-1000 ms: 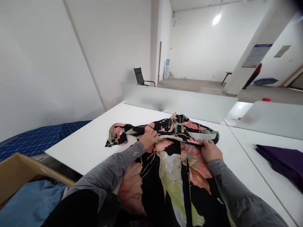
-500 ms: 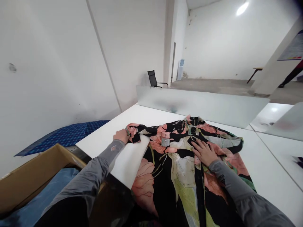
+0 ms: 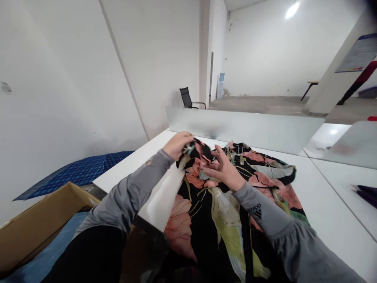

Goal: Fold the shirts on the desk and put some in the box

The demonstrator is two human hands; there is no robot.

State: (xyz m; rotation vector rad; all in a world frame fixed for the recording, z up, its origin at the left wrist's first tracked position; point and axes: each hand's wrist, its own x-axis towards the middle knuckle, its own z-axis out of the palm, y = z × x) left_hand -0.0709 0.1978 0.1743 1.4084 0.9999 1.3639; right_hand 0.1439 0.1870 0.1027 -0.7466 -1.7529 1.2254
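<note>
A black floral dress (image 3: pixel 219 212) with pink, cream and green flowers lies across the white table, its lower part hanging over the near edge. My left hand (image 3: pixel 179 144) grips the dress's left-side sleeve (image 3: pixel 198 151), lifted and folded in toward the bodice. Close by on the right, my right hand (image 3: pixel 225 169) hovers over the bodice with its fingers apart; whether its fingertips touch the sleeve I cannot tell. The other sleeve (image 3: pixel 273 172) rests bent on the right side of the dress.
A frosted divider (image 3: pixel 250 129) runs along the far edge of the white table (image 3: pixel 326 192). At left are an open cardboard box (image 3: pixel 44 220) with blue plastic inside and a blue checked umbrella (image 3: pixel 79 169). Beyond the divider stands a black chair (image 3: pixel 187 98); a person's leg (image 3: pixel 353 88) shows far right.
My left hand has lifted the sleeve and brought it rightward over the bodice. My right hand has left the dress front and moved left toward the sleeve.
</note>
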